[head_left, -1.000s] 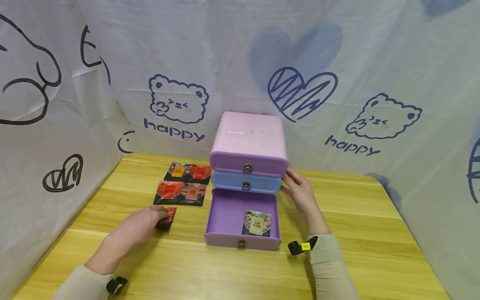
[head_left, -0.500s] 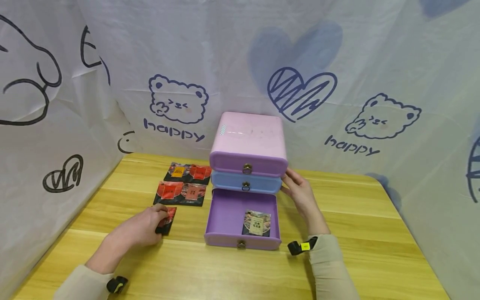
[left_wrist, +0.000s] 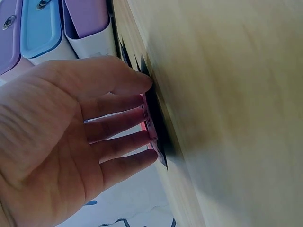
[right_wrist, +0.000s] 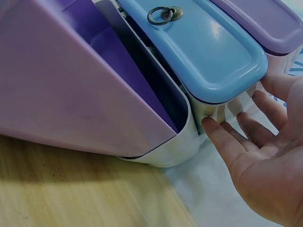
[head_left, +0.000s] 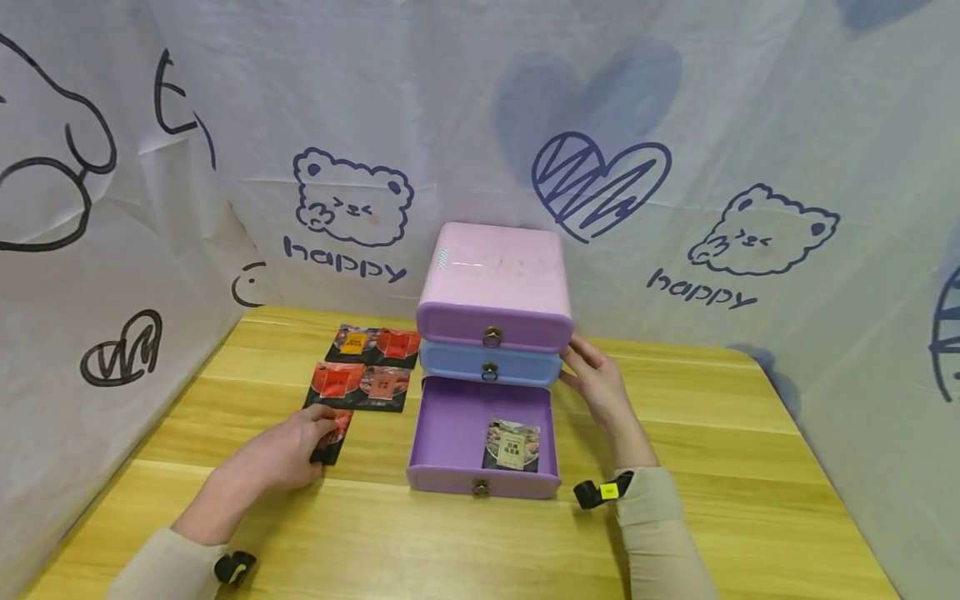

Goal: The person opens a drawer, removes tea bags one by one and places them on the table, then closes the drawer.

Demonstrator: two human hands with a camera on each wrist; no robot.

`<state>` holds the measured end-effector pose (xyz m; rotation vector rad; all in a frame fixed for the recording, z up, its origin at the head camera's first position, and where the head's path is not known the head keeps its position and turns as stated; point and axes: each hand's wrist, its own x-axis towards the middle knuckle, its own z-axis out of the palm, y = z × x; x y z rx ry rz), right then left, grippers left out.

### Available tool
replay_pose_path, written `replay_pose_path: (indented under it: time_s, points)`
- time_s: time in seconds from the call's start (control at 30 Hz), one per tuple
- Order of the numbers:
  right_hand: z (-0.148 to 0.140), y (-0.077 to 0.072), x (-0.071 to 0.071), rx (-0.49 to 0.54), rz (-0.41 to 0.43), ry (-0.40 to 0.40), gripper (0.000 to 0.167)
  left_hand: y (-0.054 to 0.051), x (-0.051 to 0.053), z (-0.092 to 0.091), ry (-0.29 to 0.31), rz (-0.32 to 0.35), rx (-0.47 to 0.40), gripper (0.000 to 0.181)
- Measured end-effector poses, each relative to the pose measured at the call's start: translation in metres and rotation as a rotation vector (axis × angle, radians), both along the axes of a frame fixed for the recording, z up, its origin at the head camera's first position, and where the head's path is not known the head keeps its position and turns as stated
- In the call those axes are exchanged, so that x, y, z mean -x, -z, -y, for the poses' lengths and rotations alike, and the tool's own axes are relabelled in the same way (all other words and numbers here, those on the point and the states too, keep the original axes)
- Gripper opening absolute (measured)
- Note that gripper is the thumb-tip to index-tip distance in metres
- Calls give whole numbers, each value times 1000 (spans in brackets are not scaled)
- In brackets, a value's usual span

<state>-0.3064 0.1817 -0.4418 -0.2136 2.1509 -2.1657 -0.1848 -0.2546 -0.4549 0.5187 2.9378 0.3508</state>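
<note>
My left hand (head_left: 296,446) is at a red and black sachet (head_left: 333,442) low over the table, its fingertips and thumb on it. In the left wrist view the fingers meet the sachet's reddish face and the thumb is near one end; part of the sachet is hidden. My right hand (head_left: 600,392) rests with extended fingertips against the side of a small pink drawer cabinet (head_left: 498,267), beside the blue drawer (right_wrist: 213,52). The cabinet's bottom purple drawer (head_left: 450,425) is pulled out and holds one pale-labelled sachet (head_left: 512,447).
Left of the cabinet, several sachets lie in two rows: a back pair (head_left: 372,345) and a front pair (head_left: 356,387). The wooden table (head_left: 720,467) spreads around the cabinet. A white printed cloth (head_left: 480,108) hangs behind and at both sides.
My left fingers and thumb have shifted slightly on the sachet, which has moved a little towards the front pair. The right hand has kept its place on the cabinet.
</note>
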Motion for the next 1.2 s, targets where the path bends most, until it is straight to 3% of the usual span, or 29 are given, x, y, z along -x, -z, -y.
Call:
replay_pose_path:
  time_s: [0.43, 0.53, 0.67, 0.8, 0.93, 1.2]
  points:
    - [0, -1, 1, 6, 16, 1, 52, -4, -2, -4, 6, -27, 20, 63]
    - [0, -2, 1, 8, 11, -2, 52, -6, -3, -8, 38, -102, -4, 55]
    - [1, -2, 0, 12, 6, 0, 52, -6, -3, -14, 99, -279, -50, 42]
    - [1, -1, 0, 17, 6, 2, 51, -7, 0, -21, 121, -414, -75, 43]
    - [2, -1, 0, 20, 8, 3, 51, -9, 3, -27, 118, -455, -66, 53]
    - [1, 0, 1, 19, 10, 3, 51, -17, 9, -44, 154, -504, -70, 57]
